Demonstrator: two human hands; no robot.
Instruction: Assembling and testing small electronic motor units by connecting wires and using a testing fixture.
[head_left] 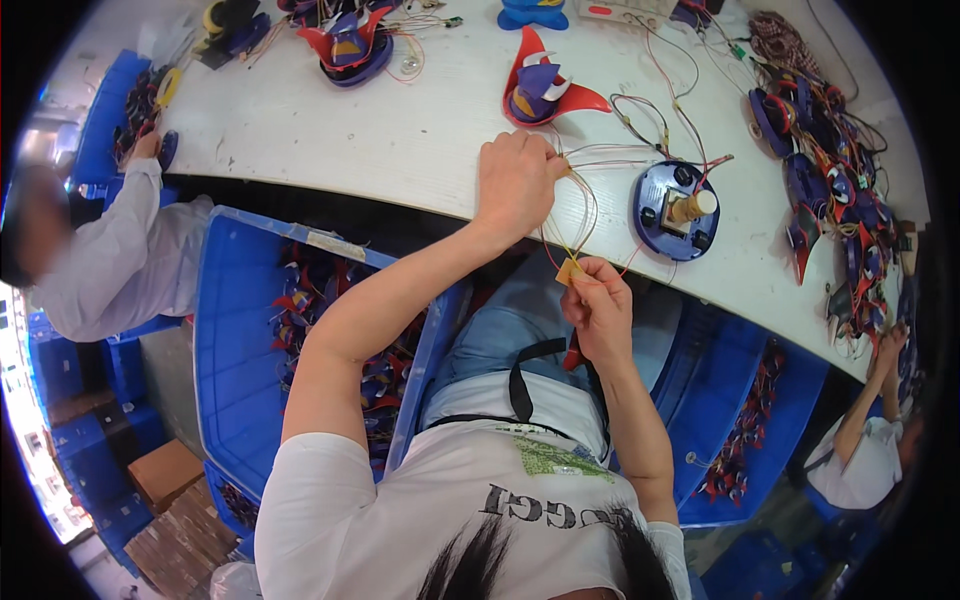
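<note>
The left hand [520, 182] was over the near edge of the table [400, 145], its fingers pinched narrow on thin wires [597, 205]; the right hand [602, 305], just off that edge, held a yellow board [566, 272] between its fingers. The blue base [672, 214] sat on the table near the edge, right of the wires. Open table stretched leftward; a parts pile [835, 195] crowded the right side.

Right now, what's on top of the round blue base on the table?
On the blue base: a tan cylinder, black round pieces, and thin wires at its far edge. Whatever lies directly beneath the cylinder is covered.
</note>
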